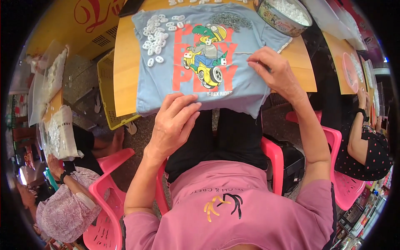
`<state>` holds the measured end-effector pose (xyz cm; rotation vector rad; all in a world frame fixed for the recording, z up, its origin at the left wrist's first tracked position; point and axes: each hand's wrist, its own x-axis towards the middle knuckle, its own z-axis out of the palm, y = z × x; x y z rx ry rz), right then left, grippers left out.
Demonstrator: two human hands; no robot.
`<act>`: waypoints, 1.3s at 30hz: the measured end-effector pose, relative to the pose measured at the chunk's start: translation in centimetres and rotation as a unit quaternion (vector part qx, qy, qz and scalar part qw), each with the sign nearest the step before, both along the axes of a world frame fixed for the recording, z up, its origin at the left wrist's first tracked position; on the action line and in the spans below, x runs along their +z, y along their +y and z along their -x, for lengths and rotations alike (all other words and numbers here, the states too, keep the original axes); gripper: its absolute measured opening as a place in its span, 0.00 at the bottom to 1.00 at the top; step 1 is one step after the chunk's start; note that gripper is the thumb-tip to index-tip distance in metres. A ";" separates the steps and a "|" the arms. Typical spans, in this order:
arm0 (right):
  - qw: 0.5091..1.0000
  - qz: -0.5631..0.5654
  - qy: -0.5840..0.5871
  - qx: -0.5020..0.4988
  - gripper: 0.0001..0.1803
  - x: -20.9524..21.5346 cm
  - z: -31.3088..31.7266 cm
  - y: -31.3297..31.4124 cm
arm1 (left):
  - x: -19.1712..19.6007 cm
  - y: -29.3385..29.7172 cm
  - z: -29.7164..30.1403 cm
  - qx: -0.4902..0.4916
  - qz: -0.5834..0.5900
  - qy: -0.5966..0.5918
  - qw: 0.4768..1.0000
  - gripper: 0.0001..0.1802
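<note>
A blue-grey T-shirt (160, 89) with a cartoon dinosaur on a yellow scooter lies spread over the table before me. My left hand (171, 123) is at its near edge, fingers stretched and slightly bent, the thumb hidden. Over the right part of the cloth, my right hand (275, 73) has thumb and forefinger tips brought together; anything between them is too small to make out. Several small white oval plastic pieces with holes (156, 35) are scattered on the shirt's far left. A heap of small grey screws (231, 20) sits at its far edge.
A round tin (283, 26) full of white pieces stands at the far right corner of the wooden table (125, 75). On the left is a yellow crate (109, 108). People sit at both sides, near pink plastic chairs (112, 198); more white pieces lie along the far edge.
</note>
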<state>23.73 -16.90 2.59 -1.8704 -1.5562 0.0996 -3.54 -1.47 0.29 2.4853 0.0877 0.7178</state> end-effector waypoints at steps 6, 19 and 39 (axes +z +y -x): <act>0.998 -0.005 0.023 -0.057 0.06 0.1 -1.2 0.7 | -0.1 -0.1 -0.4 0.014 -0.003 0.008 1.000 0.14; 0.993 0.018 -0.066 -0.094 0.10 0.4 -4.9 6.7 | -0.7 -0.7 -0.9 0.039 0.022 0.017 0.999 0.15; 0.999 0.004 -0.032 0.019 0.07 -0.5 -5.8 6.3 | -0.5 -0.6 -1.0 0.039 0.015 0.007 0.999 0.15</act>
